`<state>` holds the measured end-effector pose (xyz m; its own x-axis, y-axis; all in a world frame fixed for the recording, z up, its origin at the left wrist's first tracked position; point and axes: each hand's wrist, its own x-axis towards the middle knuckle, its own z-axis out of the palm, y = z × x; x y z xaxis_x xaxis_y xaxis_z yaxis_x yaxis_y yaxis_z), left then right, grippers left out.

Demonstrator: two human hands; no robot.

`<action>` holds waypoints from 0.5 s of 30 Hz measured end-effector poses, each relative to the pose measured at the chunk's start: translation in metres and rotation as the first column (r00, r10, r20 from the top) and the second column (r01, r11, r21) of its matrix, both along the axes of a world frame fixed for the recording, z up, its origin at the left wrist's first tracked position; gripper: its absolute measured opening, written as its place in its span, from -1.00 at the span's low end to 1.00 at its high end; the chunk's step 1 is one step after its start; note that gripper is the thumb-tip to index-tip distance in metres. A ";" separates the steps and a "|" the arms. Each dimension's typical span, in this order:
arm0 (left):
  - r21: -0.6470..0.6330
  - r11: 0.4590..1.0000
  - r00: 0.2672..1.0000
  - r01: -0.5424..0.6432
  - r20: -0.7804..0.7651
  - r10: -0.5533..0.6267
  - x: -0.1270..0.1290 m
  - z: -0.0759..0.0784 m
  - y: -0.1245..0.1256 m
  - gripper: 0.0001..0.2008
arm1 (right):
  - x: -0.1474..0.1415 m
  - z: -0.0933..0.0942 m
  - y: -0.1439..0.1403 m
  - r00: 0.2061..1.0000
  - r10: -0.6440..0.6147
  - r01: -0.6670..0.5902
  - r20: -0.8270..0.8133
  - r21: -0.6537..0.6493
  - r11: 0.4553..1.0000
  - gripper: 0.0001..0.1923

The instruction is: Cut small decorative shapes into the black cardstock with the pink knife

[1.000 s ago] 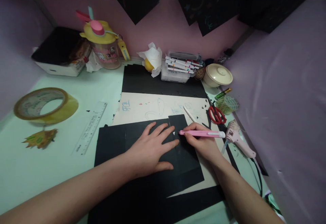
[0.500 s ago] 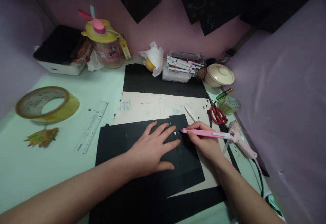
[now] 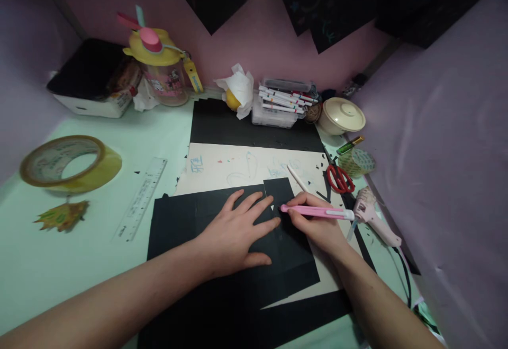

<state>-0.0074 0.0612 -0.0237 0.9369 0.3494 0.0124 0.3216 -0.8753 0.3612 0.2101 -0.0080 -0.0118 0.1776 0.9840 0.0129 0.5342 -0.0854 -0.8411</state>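
Note:
My left hand [image 3: 238, 232] lies flat with fingers spread on black paper [image 3: 178, 227], pressing it against the sheets below. In my right hand [image 3: 317, 222] is a slim pink craft knife [image 3: 309, 211] with a white end, held like a pen. Its tip meets the black paper just right of my left fingertips; the blade is too small to make out clearly. Beside the tip, a small triangular opening [image 3: 272, 208] shows white through the paper. Beneath lies a white sheet [image 3: 210, 166] with blue drawn lines and a white pen [image 3: 297, 178] on it.
To the right are red-handled scissors [image 3: 340, 179], a pink glue gun [image 3: 375, 219] with a cord, and a tape roll [image 3: 357, 162]. Leftward lie a ruler [image 3: 143, 198], a wide tape roll [image 3: 71, 163] and a leaf [image 3: 61, 215]. Markers [image 3: 283, 100] and a bottle [image 3: 162, 79] stand behind.
The craft knife's tip has moved slightly left and toward me, closer to the small triangular opening. My left hand stays in place. The view has shifted a little.

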 end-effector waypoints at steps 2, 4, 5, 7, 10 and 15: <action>-0.005 1.000 1.000 0.001 -0.005 -0.001 0.000 0.001 0.000 -0.34 | -0.001 0.000 0.000 1.000 -0.009 0.009 0.000 0.011 1.000 -0.95; -0.009 1.000 1.000 0.001 -0.006 -0.001 0.000 0.001 0.000 -0.34 | -0.002 0.001 0.000 1.000 -0.016 0.016 0.000 0.023 1.000 -0.95; -0.011 1.000 1.000 0.001 -0.006 -0.001 0.000 0.001 0.000 -0.34 | -0.002 0.001 0.000 1.000 -0.017 0.017 0.001 0.029 0.999 -0.95; -0.013 1.000 1.000 -0.001 -0.008 0.001 0.000 0.001 0.000 -0.34 | -0.003 0.000 -0.001 1.000 -0.016 0.016 0.007 0.037 0.999 -0.95; -0.012 1.000 1.000 -0.005 -0.014 0.004 0.001 0.002 0.000 -0.33 | -0.003 -0.001 0.000 1.000 -0.024 0.024 0.009 0.038 0.999 -0.95; -0.016 1.000 0.999 -0.003 -0.035 0.003 0.001 0.004 0.000 -0.34 | -0.003 -0.004 -0.001 0.999 -0.042 0.042 0.004 0.032 0.999 -0.96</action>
<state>-0.0064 0.0610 -0.0201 0.9355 0.3522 -0.0260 0.3371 -0.8684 0.3636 0.2075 -0.0086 -0.0155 0.2188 0.9747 0.0454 0.5348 -0.0808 -0.8411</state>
